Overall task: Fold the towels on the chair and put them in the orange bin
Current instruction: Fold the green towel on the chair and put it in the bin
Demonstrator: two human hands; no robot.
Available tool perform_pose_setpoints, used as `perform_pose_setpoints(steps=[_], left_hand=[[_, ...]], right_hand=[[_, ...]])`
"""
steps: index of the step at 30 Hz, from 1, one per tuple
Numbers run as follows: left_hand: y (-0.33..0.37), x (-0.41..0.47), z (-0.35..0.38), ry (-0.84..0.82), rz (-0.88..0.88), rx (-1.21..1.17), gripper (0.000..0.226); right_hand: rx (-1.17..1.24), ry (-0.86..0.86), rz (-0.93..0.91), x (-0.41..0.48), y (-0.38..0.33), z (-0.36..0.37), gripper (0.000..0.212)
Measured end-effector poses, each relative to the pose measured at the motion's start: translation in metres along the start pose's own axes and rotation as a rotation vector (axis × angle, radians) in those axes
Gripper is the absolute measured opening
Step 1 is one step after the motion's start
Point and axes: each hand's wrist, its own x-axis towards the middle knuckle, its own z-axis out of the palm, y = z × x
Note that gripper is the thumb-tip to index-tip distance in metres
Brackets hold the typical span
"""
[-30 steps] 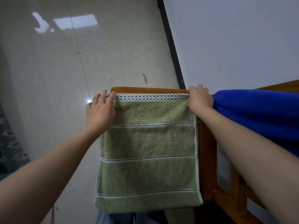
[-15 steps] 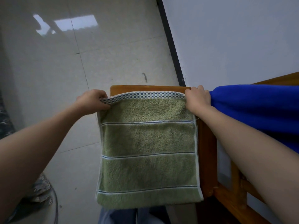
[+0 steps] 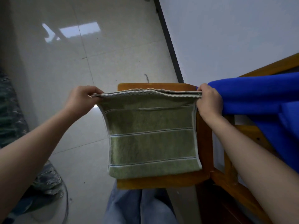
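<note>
Both hands pinch the top corners of the green towel (image 3: pixel 152 143), left hand (image 3: pixel 80 101) at one end and right hand (image 3: pixel 209 101) at the other, and it hangs in front of the chair (image 3: pixel 204 139) (two edges meet on top, so it looks folded once). The blue towel (image 3: pixel 258 97) just beside the right hand is not folded and no bin shows, so I think most of the job is left. The floor (image 3: pixel 64 78) is open on the left; wall (image 3: pixel 226 38) and chair crowd the right.

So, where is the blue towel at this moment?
In the head view the blue towel is on the right side, draped over the rail of the wooden chair, just beyond the right hand that pinches a corner of the green towel.
</note>
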Motion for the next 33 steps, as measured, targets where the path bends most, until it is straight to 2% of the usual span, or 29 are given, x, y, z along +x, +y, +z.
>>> perform_pose_setpoints(steps=[6,8,11,16,19,20,23,24,26,30,33], left_hand=[[-0.012,-0.080,-0.001,-0.056,0.289,0.090,0.020],[-0.018,-0.109,0.006,-0.067,0.418,0.158,0.008],[-0.031,-0.150,0.021,-0.100,0.516,0.283,0.026],[-0.052,-0.190,0.053,-0.173,0.419,0.342,0.022],[-0.049,-0.197,0.060,-0.170,0.358,0.294,0.009],[-0.048,-0.198,0.060,-0.156,0.333,0.266,0.014],[-0.049,-0.197,0.060,-0.102,0.280,0.209,0.046],[-0.047,-0.197,0.059,-0.092,0.270,0.217,0.051],[-0.046,-0.198,0.058,-0.059,0.295,0.232,0.044],[-0.050,-0.208,0.068,-0.049,0.344,0.252,0.033],[-0.058,-0.219,0.090,-0.167,0.299,0.436,0.041]], right_hand=[[-0.074,0.038,-0.057,-0.084,0.028,-0.011,0.019],[-0.055,0.012,-0.014,-0.110,0.035,-0.010,0.021],[0.006,-0.058,0.067,-0.142,0.046,-0.003,0.021],[0.064,-0.173,0.128,-0.169,0.060,0.018,0.026],[0.093,-0.140,0.173,-0.172,0.060,0.020,0.027],[0.108,-0.104,0.185,-0.172,0.058,0.019,0.028],[0.141,0.030,0.168,-0.172,0.052,0.012,0.032],[0.146,0.069,0.146,-0.171,0.052,0.011,0.033],[0.128,0.105,0.102,-0.172,0.053,0.011,0.034],[-0.011,-0.039,0.072,-0.186,0.065,0.020,0.032],[-0.223,-0.316,0.138,-0.196,0.072,0.030,0.032]])
